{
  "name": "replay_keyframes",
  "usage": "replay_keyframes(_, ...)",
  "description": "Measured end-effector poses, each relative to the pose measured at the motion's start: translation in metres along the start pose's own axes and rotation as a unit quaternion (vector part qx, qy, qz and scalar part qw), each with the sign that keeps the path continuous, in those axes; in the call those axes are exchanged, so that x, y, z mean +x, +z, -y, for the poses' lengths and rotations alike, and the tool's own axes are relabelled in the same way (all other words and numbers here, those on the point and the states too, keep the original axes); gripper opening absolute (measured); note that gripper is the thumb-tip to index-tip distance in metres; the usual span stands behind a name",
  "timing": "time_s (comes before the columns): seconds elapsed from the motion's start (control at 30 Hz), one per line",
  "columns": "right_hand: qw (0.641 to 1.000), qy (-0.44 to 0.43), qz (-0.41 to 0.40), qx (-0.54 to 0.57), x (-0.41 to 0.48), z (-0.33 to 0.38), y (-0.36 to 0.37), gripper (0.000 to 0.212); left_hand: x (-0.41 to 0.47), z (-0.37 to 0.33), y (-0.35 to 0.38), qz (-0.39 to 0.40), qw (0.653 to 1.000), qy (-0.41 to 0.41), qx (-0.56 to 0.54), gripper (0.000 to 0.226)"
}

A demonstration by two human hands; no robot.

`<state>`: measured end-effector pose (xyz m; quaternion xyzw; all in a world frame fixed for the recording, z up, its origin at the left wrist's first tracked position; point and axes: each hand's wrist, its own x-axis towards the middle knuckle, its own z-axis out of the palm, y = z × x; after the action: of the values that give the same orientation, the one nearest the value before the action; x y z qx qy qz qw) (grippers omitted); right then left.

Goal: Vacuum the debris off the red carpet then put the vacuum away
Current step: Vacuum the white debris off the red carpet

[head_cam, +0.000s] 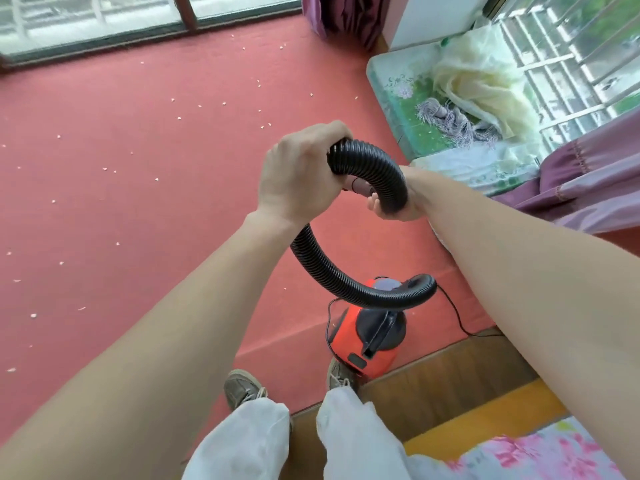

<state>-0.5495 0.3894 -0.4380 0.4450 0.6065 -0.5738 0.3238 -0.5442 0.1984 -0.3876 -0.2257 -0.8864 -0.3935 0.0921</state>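
Observation:
A small red and black vacuum (367,337) stands on the red carpet (138,188) by my feet. Its black ribbed hose (377,171) loops up from the body to my hands. My left hand (298,171) is closed around the upper bend of the hose. My right hand (398,202) grips the hose end lower down, where a small pinkish nozzle tip (464,184) shows. Several small white bits of debris (180,117) lie scattered across the carpet, mostly left and toward the window.
A low green floral mattress (426,109) with crumpled cloth lies at right under a barred window. Purple curtains (588,181) hang right. A sliding window (104,19) runs along the far edge. The vacuum's black cord (457,317) trails right to the wooden floor (450,379). My shoes (242,386) stand at the carpet's edge.

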Motion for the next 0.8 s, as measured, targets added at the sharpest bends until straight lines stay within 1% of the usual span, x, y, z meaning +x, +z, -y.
replay_keyframes(0.03, 1.0, 0.014, -0.001, -0.002, 0.001, -0.001, 0.001, 0.008, -0.001, 0.002, 0.002, 0.006, 1.0, 0.002, 0.005, 0.032)
replay_keyframes(0.07, 1.0, 0.024, 0.003, -0.006, 0.013, -0.004, -0.001, 0.014, 0.0, 0.004, 0.005, 0.012, 1.0, 0.001, 0.012, 0.028)
replay_keyframes(0.13, 0.999, 0.03, -0.008, -0.023, 0.038, -0.013, -0.008, 0.036, 0.0, 0.01, 0.015, 0.024, 0.999, -0.002, 0.021, 0.021)
replay_keyframes(0.17, 0.999, 0.032, -0.003, -0.023, 0.036, -0.011, -0.008, 0.037, 0.002, 0.012, 0.019, 0.027, 0.999, -0.004, 0.027, 0.02)
replay_keyframes(0.2, 0.999, 0.037, 0.004, -0.025, 0.037, -0.011, -0.01, 0.028, 0.006, 0.011, 0.023, 0.031, 0.999, -0.004, 0.034, 0.02)
replay_keyframes(0.23, 0.999, 0.038, 0.009, -0.015, 0.036, -0.01, -0.014, 0.014, 0.011, 0.01, 0.028, 0.034, 0.999, -0.005, 0.036, 0.019)
replay_keyframes(0.27, 0.999, 0.034, 0.005, -0.007, 0.035, -0.007, -0.019, 0.009, 0.017, 0.009, 0.032, 0.037, 0.999, -0.008, 0.036, 0.019)
replay_keyframes(0.33, 0.999, 0.032, -0.003, -0.018, 0.038, -0.002, -0.03, 0.014, 0.027, 0.006, 0.039, 0.057, 0.997, -0.019, 0.044, 0.018)
replay_keyframes(0.4, 1.0, 0.019, 0.005, -0.023, 0.041, 0.001, -0.036, 0.018, 0.029, 0.005, 0.045, 0.086, 0.994, -0.03, 0.053, 0.018)
replay_keyframes(0.5, 0.997, -0.003, -0.014, -0.076, 0.048, 0.0, -0.033, 0.022, 0.024, 0.014, 0.05, 0.114, 0.992, -0.04, 0.045, 0.018)
replay_keyframes(0.57, 0.993, -0.011, -0.03, -0.111, 0.056, 0.0, -0.028, 0.022, 0.019, 0.025, 0.052, 0.141, 0.988, -0.05, 0.032, 0.018)
replay_keyframes(0.63, 0.988, -0.001, -0.039, -0.146, 0.065, 0.001, -0.021, 0.019, 0.019, 0.038, 0.052, 0.169, 0.983, -0.065, 0.025, 0.019)
replay_keyframes(0.73, 0.983, 0.022, -0.034, -0.181, 0.078, 0.002, -0.011, 0.014, 0.019, 0.057, 0.053, 0.208, 0.973, -0.098, -0.004, 0.019)
replay_keyframes(0.8, 0.979, 0.033, -0.025, -0.197, 0.087, 0.005, -0.002, 0.011, 0.018, 0.068, 0.052, 0.216, 0.97, -0.11, -0.022, 0.019)
